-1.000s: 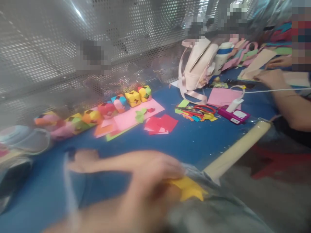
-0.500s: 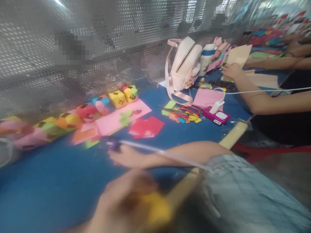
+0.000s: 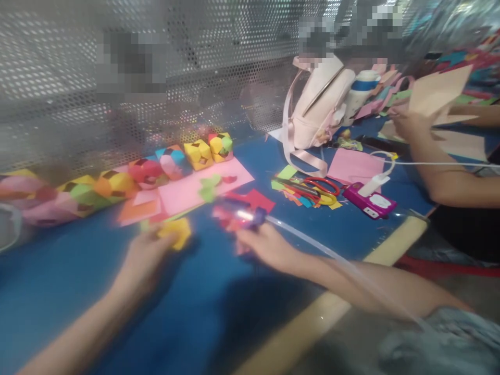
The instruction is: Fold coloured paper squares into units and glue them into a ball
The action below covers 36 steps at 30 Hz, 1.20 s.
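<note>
My left hand (image 3: 146, 247) is closed on a yellow folded paper piece (image 3: 176, 233), above the blue tabletop. To its right, my right hand (image 3: 269, 246) grips a purple and red glue gun (image 3: 240, 216), blurred by motion. A long clear glue stick (image 3: 308, 239) runs out of the gun's back, along my right forearm. The gun's nose points left, towards the yellow piece, with a gap between them. Behind the gun lie red paper sheets (image 3: 260, 200), partly hidden by it. A pink sheet (image 3: 187, 190) with green paper scraps (image 3: 210, 187) on it lies beyond both hands.
Folded paper balls (image 3: 146, 174) line the back left along a perforated metal panel (image 3: 219, 88). Red-handled scissors (image 3: 322, 185), a purple power strip (image 3: 370, 199), a white backpack (image 3: 318, 107) and a bottle (image 3: 361, 94) stand right. Another person's arm (image 3: 449, 174) handles beige paper (image 3: 439, 94).
My left hand has moved up and forward over the table with the yellow piece. The glue gun has come up and turned sideways in my right hand. The view has shifted left.
</note>
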Each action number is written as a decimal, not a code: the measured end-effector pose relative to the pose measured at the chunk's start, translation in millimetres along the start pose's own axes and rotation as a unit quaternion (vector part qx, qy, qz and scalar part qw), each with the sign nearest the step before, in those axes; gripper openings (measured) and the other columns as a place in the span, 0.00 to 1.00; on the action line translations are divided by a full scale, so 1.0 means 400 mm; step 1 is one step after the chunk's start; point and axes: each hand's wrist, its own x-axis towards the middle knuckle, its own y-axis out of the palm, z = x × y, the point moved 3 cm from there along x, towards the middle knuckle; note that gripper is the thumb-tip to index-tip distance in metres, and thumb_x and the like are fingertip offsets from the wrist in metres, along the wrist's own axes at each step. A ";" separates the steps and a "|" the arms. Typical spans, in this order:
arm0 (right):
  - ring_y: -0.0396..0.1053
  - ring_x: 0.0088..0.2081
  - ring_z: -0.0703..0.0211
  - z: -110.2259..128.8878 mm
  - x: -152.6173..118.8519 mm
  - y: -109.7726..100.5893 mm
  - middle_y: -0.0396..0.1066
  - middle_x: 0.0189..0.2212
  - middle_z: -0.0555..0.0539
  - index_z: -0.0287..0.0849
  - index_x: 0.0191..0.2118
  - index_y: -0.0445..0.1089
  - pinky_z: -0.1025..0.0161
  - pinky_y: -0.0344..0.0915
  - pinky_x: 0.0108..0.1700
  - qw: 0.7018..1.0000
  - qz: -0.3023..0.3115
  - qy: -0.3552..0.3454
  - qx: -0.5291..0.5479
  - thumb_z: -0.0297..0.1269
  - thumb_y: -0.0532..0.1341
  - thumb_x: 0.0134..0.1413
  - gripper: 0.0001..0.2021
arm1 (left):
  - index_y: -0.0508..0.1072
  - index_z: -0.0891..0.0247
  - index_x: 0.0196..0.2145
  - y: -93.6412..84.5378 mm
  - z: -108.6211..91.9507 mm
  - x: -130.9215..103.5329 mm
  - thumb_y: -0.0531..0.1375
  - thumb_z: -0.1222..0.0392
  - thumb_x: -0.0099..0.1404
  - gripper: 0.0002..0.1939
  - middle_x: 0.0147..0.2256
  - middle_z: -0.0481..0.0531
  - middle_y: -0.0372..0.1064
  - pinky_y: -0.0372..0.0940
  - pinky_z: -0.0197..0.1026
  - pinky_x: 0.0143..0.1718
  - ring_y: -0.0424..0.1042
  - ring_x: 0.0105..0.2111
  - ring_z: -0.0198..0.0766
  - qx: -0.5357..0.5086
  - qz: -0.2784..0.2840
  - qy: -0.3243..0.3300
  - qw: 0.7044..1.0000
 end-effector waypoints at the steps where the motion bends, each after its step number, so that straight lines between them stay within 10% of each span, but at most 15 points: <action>1: 0.65 0.23 0.66 0.007 0.009 -0.003 0.64 0.19 0.54 0.38 0.37 0.67 0.68 0.61 0.29 1.000 -0.003 -0.008 0.012 0.35 0.53 0.56 0.08 | 0.74 0.68 0.26 0.017 0.014 0.023 0.64 0.63 0.46 0.08 0.24 0.51 0.74 0.65 0.35 0.25 0.72 0.24 0.37 -0.041 0.025 -0.036 0.998; 15: 0.63 0.23 0.67 0.024 -0.012 0.002 0.65 0.18 0.54 0.39 0.31 0.66 0.68 0.61 0.29 0.999 0.044 -0.023 0.005 0.32 0.53 0.54 0.06 | 0.71 0.66 0.21 0.268 0.015 0.103 0.62 0.66 0.45 0.02 0.17 0.50 0.70 0.62 0.35 0.22 0.68 0.20 0.35 -0.141 0.157 0.020 0.977; 25: 0.63 0.23 0.66 0.024 -0.046 -0.006 0.64 0.21 0.53 0.40 0.37 0.66 0.69 0.60 0.26 0.985 -0.023 0.045 -0.167 0.36 0.53 0.54 0.08 | 0.69 0.67 0.27 0.180 0.072 0.071 0.62 0.62 0.48 0.08 0.21 0.49 0.71 0.63 0.35 0.23 0.69 0.21 0.34 -0.112 0.115 0.016 0.987; 36: 0.64 0.25 0.64 0.005 -0.019 -0.008 0.66 0.24 0.51 0.42 0.32 0.63 0.68 0.62 0.28 0.941 -0.026 -0.113 -0.318 0.37 0.55 0.55 0.05 | 0.67 0.65 0.26 0.168 0.084 0.052 0.61 0.64 0.51 0.05 0.19 0.45 0.68 0.62 0.32 0.18 0.66 0.18 0.31 -0.083 0.128 -0.004 0.988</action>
